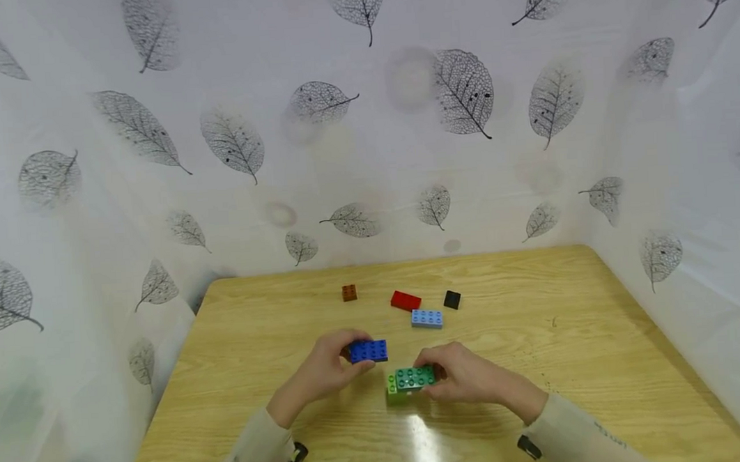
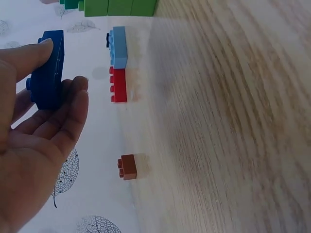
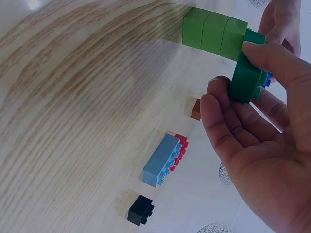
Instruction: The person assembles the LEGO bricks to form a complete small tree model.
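Observation:
My left hand (image 1: 324, 370) pinches a blue toy building brick (image 1: 368, 351) between thumb and fingers, studs up, raised above the table as the left wrist view shows. Just right of it, my right hand (image 1: 464, 374) grips a dark green eight-stud brick (image 1: 415, 378) by its right end. That brick sits at the top of an upright stack of three light green bricks (image 3: 214, 32), sticking out sideways past it toward my right palm. In the head view the dark green brick covers most of the stack's top, leaving its left studs showing.
Beyond the hands on the wooden table (image 1: 255, 314) lie a light blue brick (image 1: 427, 319), a red brick (image 1: 406, 300), a small black brick (image 1: 452, 299) and a small brown brick (image 1: 349, 293). A white leaf-patterned curtain (image 1: 379, 161) surrounds the back and sides.

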The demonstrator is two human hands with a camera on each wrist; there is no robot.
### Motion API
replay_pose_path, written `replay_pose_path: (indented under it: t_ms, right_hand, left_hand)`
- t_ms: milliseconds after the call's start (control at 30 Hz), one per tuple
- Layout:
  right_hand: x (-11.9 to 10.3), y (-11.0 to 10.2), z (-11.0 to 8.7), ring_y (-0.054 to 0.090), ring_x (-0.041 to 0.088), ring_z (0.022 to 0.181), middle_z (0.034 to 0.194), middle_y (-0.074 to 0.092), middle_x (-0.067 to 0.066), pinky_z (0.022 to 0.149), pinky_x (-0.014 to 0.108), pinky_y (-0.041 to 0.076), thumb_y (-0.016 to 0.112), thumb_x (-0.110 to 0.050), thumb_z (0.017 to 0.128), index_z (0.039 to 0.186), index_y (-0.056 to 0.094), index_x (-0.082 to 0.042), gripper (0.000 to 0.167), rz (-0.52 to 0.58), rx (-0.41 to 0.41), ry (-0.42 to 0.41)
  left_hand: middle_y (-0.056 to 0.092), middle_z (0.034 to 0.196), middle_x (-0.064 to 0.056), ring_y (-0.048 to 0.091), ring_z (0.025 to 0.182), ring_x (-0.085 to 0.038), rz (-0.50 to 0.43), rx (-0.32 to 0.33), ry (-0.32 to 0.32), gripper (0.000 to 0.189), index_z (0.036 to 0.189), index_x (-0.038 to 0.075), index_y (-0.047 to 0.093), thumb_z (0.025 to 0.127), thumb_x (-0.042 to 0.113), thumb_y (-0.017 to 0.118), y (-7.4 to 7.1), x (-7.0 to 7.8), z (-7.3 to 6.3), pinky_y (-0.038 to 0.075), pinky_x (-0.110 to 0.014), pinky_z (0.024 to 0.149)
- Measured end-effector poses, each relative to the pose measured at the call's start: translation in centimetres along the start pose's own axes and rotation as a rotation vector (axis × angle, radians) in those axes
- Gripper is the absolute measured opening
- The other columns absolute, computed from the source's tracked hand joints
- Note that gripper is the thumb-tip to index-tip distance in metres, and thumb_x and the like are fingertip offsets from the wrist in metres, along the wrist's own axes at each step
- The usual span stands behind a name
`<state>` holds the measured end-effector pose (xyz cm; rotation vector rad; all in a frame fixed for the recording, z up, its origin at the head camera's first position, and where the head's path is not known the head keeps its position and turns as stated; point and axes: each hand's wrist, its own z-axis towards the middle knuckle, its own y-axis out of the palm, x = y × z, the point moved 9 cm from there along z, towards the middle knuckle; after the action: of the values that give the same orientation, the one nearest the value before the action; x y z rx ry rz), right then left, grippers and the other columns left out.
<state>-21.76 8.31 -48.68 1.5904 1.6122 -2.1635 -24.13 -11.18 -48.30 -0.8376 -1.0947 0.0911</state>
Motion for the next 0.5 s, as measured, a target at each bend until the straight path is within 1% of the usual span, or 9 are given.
replay_pose_path:
  t_ms: [133, 233, 333, 500]
  right_hand:
    - [0.1, 0.1, 0.0, 0.061, 0.003, 0.083, 0.103, 0.071, -0.008, 0.073, 0.020, 0.053, 0.079, -0.023, 0.094, 0.120, 0.072, -0.015, 0.029, -0.001, -0.003, 0.003]
    - [0.0, 0.1, -0.1, 0.060, 0.002, 0.082, 0.101, 0.071, -0.007, 0.072, 0.020, 0.054, 0.079, -0.022, 0.094, 0.119, 0.072, -0.014, 0.028, -0.001, 0.000, -0.003]
    - [-0.1, 0.0, -0.1, 0.060, 0.001, 0.081, 0.101, 0.071, -0.007, 0.072, 0.020, 0.054, 0.079, -0.020, 0.093, 0.119, 0.071, -0.013, 0.027, 0.002, 0.004, -0.017]
    - [-0.2, 0.0, -0.1, 0.059, 0.001, 0.080, 0.100, 0.070, -0.008, 0.071, 0.020, 0.053, 0.079, -0.020, 0.094, 0.119, 0.071, -0.014, 0.027, 0.004, 0.006, -0.023]
  left_hand:
    - [0.074, 0.118, -0.006, 0.068, 0.095, -0.007, -0.036, -0.045, -0.014, 0.032, 0.127, 0.010, 0.068, 0.098, 0.022, 0.077, 0.6, 0.4, -0.7, 0.060, -0.026, 0.084]
    - [0.075, 0.117, -0.007, 0.067, 0.093, -0.006, -0.042, -0.064, 0.007, 0.033, 0.127, 0.008, 0.069, 0.098, 0.021, 0.078, 1.2, 0.8, -0.9, 0.060, -0.025, 0.082]
    - [0.075, 0.116, -0.006, 0.066, 0.092, -0.004, -0.035, -0.089, 0.011, 0.034, 0.126, 0.008, 0.069, 0.097, 0.022, 0.079, 1.7, 1.0, -1.1, 0.059, -0.023, 0.081]
    - [0.074, 0.119, -0.002, 0.064, 0.094, -0.003, -0.044, -0.144, -0.044, 0.035, 0.128, 0.011, 0.069, 0.097, 0.024, 0.078, 2.4, 1.0, -1.3, 0.057, -0.020, 0.083]
